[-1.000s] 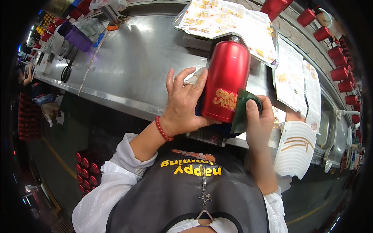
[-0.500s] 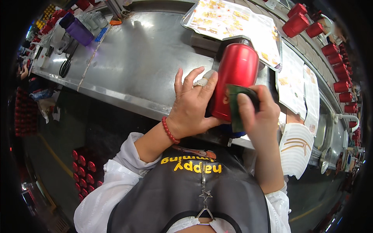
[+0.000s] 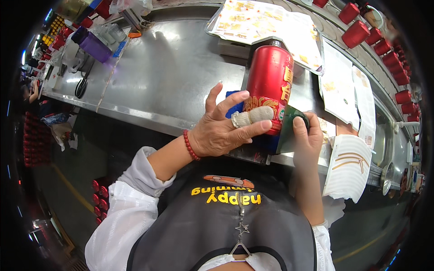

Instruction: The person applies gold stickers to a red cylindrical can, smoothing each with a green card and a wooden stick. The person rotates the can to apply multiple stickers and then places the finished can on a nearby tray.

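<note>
A shiny red bottle lies in a dark cradle on the metal bench, its base toward me. Gold characters and a gold pattern show on its side. My left hand lies across the bottle's near end with fingers stretched and spread, touching it. A whitish cloth finger cover wraps one finger. Between the thumb and fingers of my right hand is a dark green flat scraper, its edge against the bottle's right side near the base. Blue material shows beside and under the bottle.
Behind the bottle, a tray holds printed decal sheets; more sheets lie to the right. A purple bottle and black scissors sit at the left. Red bottles line the back right.
The bottle has turned, bringing gold characters and pattern into view. My left hand has come over its near end from the side. The right hand with the scraper has moved down slightly.
</note>
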